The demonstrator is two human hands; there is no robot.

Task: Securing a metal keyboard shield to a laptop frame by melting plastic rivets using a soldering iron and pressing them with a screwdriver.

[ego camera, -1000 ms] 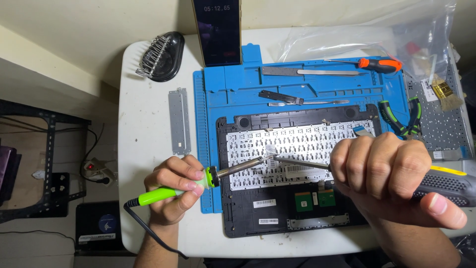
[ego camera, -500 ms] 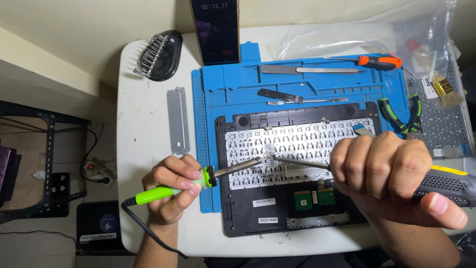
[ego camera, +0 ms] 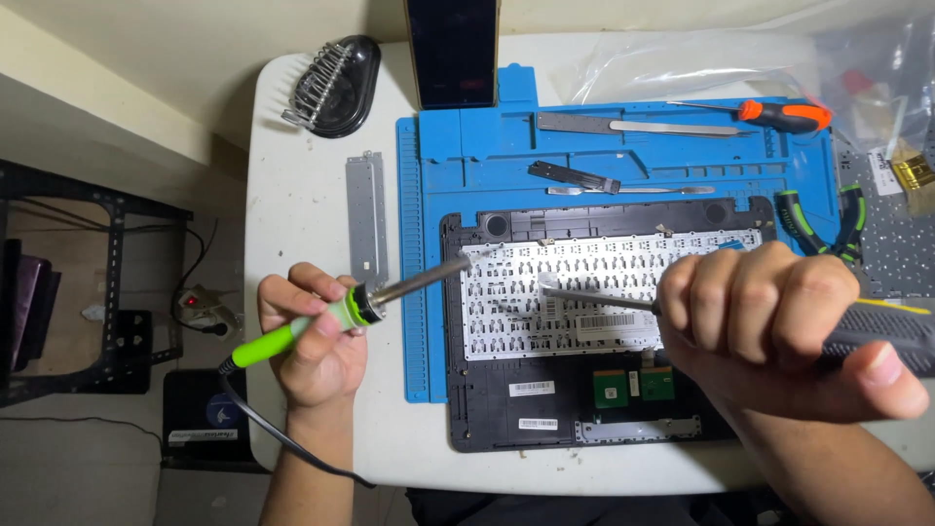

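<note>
My left hand (ego camera: 314, 339) grips a green-handled soldering iron (ego camera: 341, 314); its metal tip reaches the upper left corner of the silver keyboard backplate (ego camera: 604, 292). That backplate lies in an upturned black laptop case (ego camera: 497, 390) on a blue work mat (ego camera: 467, 146). My right hand (ego camera: 769, 326) is a fist around a black and yellow handled screwdriver (ego camera: 881, 326), whose thin shaft points left onto the backplate near its middle.
On the mat's far side lie an orange-handled screwdriver (ego camera: 779, 115), a flat metal pry tool (ego camera: 633, 125) and tweezers (ego camera: 623, 189). Green-handled pliers (ego camera: 828, 224) sit at right. A metal bracket (ego camera: 365, 219), a black soldering iron stand (ego camera: 336, 83) and an upright phone (ego camera: 453, 49) occupy the white table (ego camera: 292, 195).
The soldering iron tip has shifted left, from the backplate's middle to its upper left corner. My right hand and its screwdriver have hardly moved.
</note>
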